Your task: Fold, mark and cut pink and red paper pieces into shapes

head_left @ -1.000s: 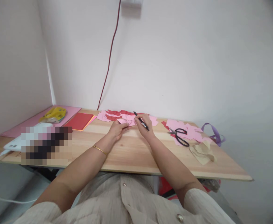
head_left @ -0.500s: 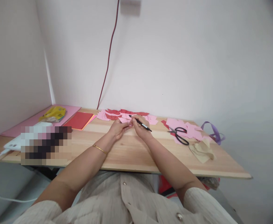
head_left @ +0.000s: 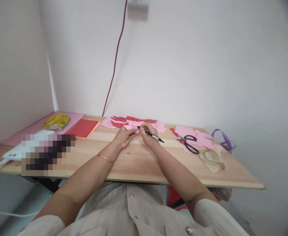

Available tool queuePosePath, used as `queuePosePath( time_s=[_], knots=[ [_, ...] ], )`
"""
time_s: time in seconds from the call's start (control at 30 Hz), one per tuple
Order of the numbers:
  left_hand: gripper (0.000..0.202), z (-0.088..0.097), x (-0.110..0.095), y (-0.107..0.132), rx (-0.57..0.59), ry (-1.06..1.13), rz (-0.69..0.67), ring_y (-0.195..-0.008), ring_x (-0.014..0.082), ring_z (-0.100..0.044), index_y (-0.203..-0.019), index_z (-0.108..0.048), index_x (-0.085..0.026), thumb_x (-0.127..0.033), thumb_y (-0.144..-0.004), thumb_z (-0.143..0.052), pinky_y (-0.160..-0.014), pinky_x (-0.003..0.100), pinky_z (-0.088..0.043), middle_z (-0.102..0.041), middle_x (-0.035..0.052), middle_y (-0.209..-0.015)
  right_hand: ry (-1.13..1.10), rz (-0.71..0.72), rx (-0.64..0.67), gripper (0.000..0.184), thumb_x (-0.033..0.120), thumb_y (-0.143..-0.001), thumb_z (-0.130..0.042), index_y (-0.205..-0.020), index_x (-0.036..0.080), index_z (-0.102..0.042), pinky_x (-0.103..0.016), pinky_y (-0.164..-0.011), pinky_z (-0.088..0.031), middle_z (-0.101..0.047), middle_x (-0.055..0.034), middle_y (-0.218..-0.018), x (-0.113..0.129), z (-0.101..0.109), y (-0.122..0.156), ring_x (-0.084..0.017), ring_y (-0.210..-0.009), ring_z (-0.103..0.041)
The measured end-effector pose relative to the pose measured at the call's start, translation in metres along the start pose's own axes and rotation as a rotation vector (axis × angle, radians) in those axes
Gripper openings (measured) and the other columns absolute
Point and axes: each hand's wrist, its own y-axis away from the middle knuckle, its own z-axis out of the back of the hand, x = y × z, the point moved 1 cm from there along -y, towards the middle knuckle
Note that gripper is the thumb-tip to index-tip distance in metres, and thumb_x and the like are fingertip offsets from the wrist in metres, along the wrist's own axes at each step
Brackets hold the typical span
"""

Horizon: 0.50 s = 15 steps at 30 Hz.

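Observation:
My right hand (head_left: 147, 134) is closed round a black pen (head_left: 150, 134), whose tip points left toward a small pink paper piece (head_left: 133, 128). My left hand (head_left: 124, 136) pinches and steadies that pink piece against the wooden table (head_left: 134, 160). A gold bangle sits on my left wrist. More pink and red paper cut-outs (head_left: 124, 121) lie just beyond both hands, along the wall.
Black scissors (head_left: 188, 143) lie on pink scraps (head_left: 200, 137) to the right, with a beige cloth (head_left: 214, 160) and purple ribbon (head_left: 223, 139) further right. A red paper stack (head_left: 83, 127), a yellow packet (head_left: 56, 120) and a white device (head_left: 13, 152) lie left. A red cable (head_left: 115, 59) runs down the wall.
The pen in my right hand has swung down from upright to nearly flat, its tip now at the pink piece. My left hand stays on the paper.

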Motion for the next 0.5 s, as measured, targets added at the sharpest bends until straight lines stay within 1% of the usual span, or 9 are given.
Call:
queuePosePath(
  time_s=[0.1, 0.2, 0.4, 0.5],
  knots=[
    [0.018, 0.0007, 0.0004, -0.0005, -0.016, -0.022, -0.013, -0.079, 0.0162, -0.065, -0.071, -0.064, -0.01, -0.008, -0.06, -0.077, -0.087, 0.037, -0.054, -0.069, 0.0054, -0.076, 0.04, 0.014, 0.009, 0.015, 0.032, -0.082, -0.048, -0.078, 0.021, -0.058, -0.029, -0.069, -0.05, -0.064, -0.0017, -0.075, 0.0007, -0.0006, -0.0008, -0.016, -0.07, -0.059],
    [0.018, 0.0012, 0.0011, -0.0009, -0.008, -0.037, -0.018, -0.079, 0.0173, -0.066, -0.066, -0.062, -0.009, -0.01, -0.058, -0.078, -0.085, 0.037, -0.054, -0.068, 0.0062, -0.074, 0.074, 0.025, 0.037, 0.015, 0.031, -0.08, -0.048, -0.074, 0.021, -0.058, -0.03, -0.068, -0.049, -0.064, -0.002, -0.073, 0.0012, -0.0011, -0.0015, -0.016, -0.069, -0.058],
    [0.02, 0.0029, 0.0021, -0.0019, -0.002, -0.047, -0.028, -0.076, 0.0156, -0.065, -0.063, -0.061, -0.009, -0.012, -0.056, -0.08, -0.085, 0.036, -0.054, -0.067, 0.0053, -0.071, 0.076, 0.035, 0.067, 0.015, 0.03, -0.08, -0.048, -0.072, 0.021, -0.058, -0.03, -0.067, -0.048, -0.064, -0.0022, -0.073, -0.0009, -0.0028, -0.0014, -0.017, -0.07, -0.058],
    [0.021, 0.0029, 0.002, -0.0017, 0.0, -0.046, -0.028, -0.076, 0.0162, -0.065, -0.064, -0.061, -0.01, -0.013, -0.056, -0.08, -0.086, 0.037, -0.054, -0.068, 0.0053, -0.071, 0.074, 0.06, 0.067, 0.015, 0.03, -0.08, -0.048, -0.073, 0.021, -0.058, -0.03, -0.066, -0.048, -0.064, -0.0025, -0.073, -0.0024, -0.0033, -0.0012, -0.017, -0.07, -0.058]
  ],
)
